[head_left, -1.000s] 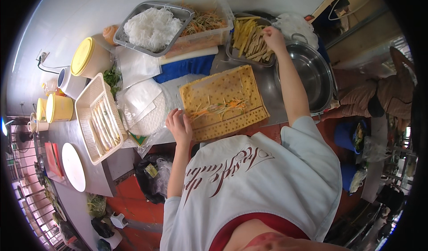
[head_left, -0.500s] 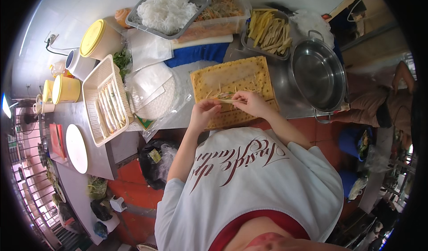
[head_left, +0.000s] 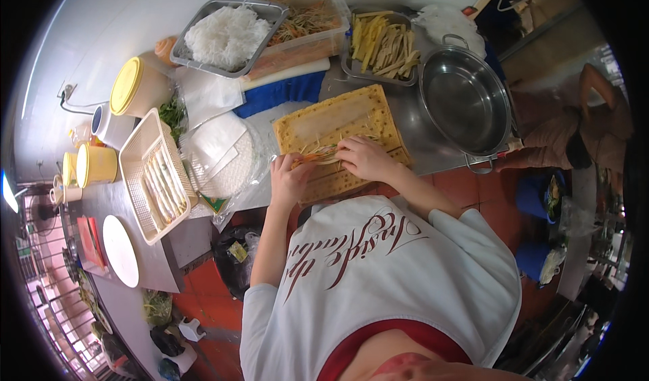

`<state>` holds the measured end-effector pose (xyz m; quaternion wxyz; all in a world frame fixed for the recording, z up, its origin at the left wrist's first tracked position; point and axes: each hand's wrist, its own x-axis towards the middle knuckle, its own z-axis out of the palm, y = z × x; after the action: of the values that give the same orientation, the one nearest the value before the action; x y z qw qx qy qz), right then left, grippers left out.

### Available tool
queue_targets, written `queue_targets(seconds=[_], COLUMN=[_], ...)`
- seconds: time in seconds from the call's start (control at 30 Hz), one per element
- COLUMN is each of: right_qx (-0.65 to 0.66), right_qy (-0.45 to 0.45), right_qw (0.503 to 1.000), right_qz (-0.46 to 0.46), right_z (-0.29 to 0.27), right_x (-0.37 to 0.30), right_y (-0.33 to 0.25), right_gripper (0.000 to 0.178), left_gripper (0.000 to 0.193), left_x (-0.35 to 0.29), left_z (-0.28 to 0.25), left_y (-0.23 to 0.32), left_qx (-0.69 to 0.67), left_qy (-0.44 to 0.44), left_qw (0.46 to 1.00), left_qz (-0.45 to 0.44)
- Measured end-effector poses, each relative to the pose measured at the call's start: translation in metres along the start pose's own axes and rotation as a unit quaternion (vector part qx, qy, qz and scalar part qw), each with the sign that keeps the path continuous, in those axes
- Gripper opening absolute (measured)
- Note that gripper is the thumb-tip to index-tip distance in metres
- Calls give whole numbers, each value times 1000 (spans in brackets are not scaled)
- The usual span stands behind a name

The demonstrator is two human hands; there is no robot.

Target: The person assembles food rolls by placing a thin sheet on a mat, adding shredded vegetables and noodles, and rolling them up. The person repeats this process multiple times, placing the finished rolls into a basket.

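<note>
Steel bench (head_left: 433, 148) runs along a pale wall, crowded with food trays. Near its front edge lies a yellow perforated board (head_left: 338, 121) with a thin wrapper on it, and across the wrapper sits a line of shredded filling (head_left: 323, 151), orange and pale strips.

Both hands rest on that filling. The left hand (head_left: 289, 177) has its grip pressed together at the left end of the filling, fingers curled down onto it. The right hand (head_left: 364, 158) covers the right end, its grip likewise closed over the strips and the wrapper edge.

Behind the board stand a tray of white noodles (head_left: 226, 36), a clear tub of shredded carrot mix (head_left: 304, 22) and a tray of yellow strips (head_left: 382, 43). A steel pot (head_left: 466, 100) sits just right of the board. To the left are a stack of round wrappers (head_left: 216, 151) under plastic and a cream basket (head_left: 159, 171) holding finished rolls, with yellow-lidded tubs (head_left: 135, 83) beyond.
</note>
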<state>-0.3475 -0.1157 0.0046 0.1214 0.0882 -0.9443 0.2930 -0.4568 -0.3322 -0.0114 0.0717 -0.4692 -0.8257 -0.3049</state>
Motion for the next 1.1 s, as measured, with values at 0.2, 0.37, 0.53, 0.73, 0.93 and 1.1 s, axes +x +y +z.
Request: queue_targets(seconds=[0.2,0.37,0.53,0.73,0.93,1.1], right_qx=[44,-140,-248,-398,-340,-261], right_qy=[46,34,8,-81,-103,-98], right_qw=[992,940,930,873,909,931], right_qz=[105,308,272,271,219,237], right_z=[-76,-140,-132,-135,-147,-152], right_x=[42,87,104,129,130,127], right_y=[63,184,219,211,229,219], right_gripper=[21,26,34,38,31,23], left_gripper=[17,20,16,8,18,29], left_x=[1,-10,-13,7,38,54], left_z=[-12,-13,-13,-9,-5,1], left_y=[6,8,-2,-23,-22,-25], left_qx=[-49,-77,-100,-37,-10,-18], left_qy=[20,66,112,62,-57,-80], left_qw=[998,993,979,979,984,991], left_qz=[-23,-62,-137,-193,-170,-104])
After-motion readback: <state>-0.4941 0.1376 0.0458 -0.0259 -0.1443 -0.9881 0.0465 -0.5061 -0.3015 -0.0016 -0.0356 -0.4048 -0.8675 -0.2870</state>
